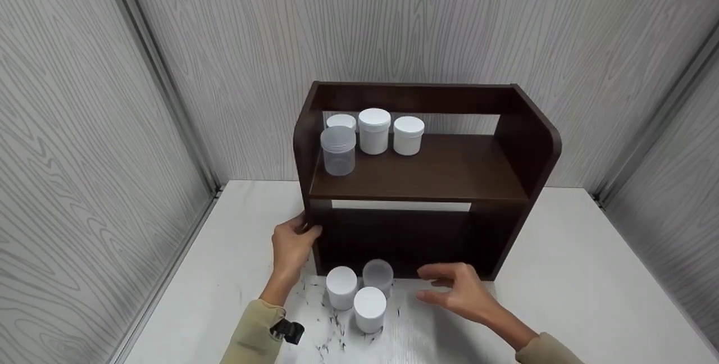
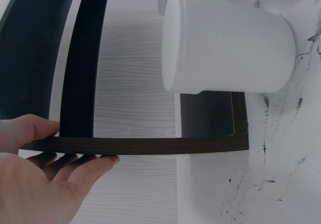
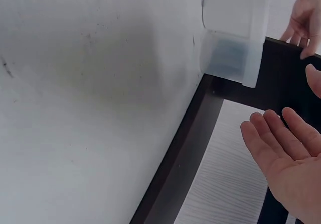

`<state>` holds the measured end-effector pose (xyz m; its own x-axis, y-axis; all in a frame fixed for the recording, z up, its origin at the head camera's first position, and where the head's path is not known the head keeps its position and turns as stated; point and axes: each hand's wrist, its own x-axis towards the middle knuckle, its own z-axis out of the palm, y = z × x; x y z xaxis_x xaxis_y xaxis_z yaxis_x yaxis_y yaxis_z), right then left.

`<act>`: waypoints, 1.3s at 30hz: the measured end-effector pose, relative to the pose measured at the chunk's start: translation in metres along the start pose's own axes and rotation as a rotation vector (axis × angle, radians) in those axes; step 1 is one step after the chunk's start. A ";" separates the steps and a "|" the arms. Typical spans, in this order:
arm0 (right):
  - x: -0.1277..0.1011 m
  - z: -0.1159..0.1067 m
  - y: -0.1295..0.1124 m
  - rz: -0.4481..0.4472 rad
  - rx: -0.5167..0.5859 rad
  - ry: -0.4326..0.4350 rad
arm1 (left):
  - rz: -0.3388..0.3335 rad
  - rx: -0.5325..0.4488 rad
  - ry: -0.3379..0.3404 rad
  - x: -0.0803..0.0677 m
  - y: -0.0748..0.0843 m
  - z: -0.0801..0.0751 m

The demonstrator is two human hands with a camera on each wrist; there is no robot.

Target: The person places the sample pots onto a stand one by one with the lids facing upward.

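Observation:
My left hand (image 1: 292,246) grips the left side panel of a dark brown two-tier shelf (image 1: 418,198), thumb on the inner side and fingers along the outside in the left wrist view. My right hand (image 1: 458,291) is in front of the lower tier with fingers apart and nothing between them. To its left, three lidded jars stand on the table at the shelf's front: a white jar (image 1: 341,288), a translucent jar (image 1: 378,275) and a nearer white jar (image 1: 369,310). The nearer jars partly hide the translucent one.
On the upper tier stand a translucent jar (image 1: 338,153), a tall white jar (image 1: 374,131), a short white jar (image 1: 408,136) and another white jar (image 1: 341,121), partly hidden. Wood-grain panels (image 1: 253,44) enclose the white table (image 1: 567,274), which has dark scuffs near the jars.

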<state>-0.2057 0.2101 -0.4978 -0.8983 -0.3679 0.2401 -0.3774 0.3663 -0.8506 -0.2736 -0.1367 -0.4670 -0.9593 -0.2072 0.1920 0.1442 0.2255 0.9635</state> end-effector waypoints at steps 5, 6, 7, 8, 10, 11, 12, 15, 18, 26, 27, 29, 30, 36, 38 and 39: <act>0.016 0.010 0.012 -0.016 0.058 -0.074 | -0.011 0.004 0.012 0.001 0.001 0.000; 0.019 0.012 0.014 -0.021 0.063 -0.089 | -0.010 0.000 0.013 0.001 0.001 0.000; 0.023 0.014 0.017 -0.027 0.066 -0.102 | -0.010 -0.001 0.015 0.001 0.001 0.000; 0.026 0.016 0.019 -0.034 0.069 -0.113 | -0.008 0.001 0.014 0.002 0.001 0.000; 0.032 0.020 0.023 -0.043 0.066 -0.135 | -0.008 -0.002 0.015 0.002 0.001 0.000; 0.035 0.021 0.025 -0.046 0.067 -0.143 | -0.008 -0.001 0.017 0.002 0.001 0.000; 0.037 0.023 0.027 -0.046 0.063 -0.147 | -0.009 -0.001 0.018 0.002 0.001 0.000; 0.044 0.029 0.030 -0.040 0.069 -0.157 | -0.007 -0.001 0.018 0.001 0.001 0.000; 0.050 0.034 0.032 -0.035 0.100 -0.163 | -0.001 -0.006 0.016 0.001 0.001 0.000; 0.062 0.045 0.039 0.026 0.174 -0.180 | 0.013 -0.019 0.000 0.000 0.000 0.000; 0.063 0.046 0.040 0.029 0.176 -0.184 | 0.014 -0.020 -0.004 0.000 0.000 0.000; 0.064 0.048 0.041 0.034 0.172 -0.186 | 0.016 -0.013 -0.007 0.000 0.000 0.000; 0.065 0.048 0.041 0.034 0.166 -0.186 | 0.011 -0.014 -0.004 0.000 0.000 0.000; 0.068 0.051 0.042 0.037 0.156 -0.178 | 0.007 -0.010 0.016 0.001 0.000 0.000; 0.067 0.051 0.042 0.040 0.170 -0.176 | 0.009 -0.003 0.015 0.001 -0.001 0.000; 0.066 0.051 0.043 0.043 0.177 -0.175 | 0.008 0.000 0.013 0.001 -0.001 0.000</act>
<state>-0.2699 0.1582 -0.5418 -0.8541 -0.5035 0.1303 -0.2807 0.2355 -0.9304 -0.2751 -0.1368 -0.4674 -0.9547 -0.2178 0.2026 0.1523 0.2272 0.9619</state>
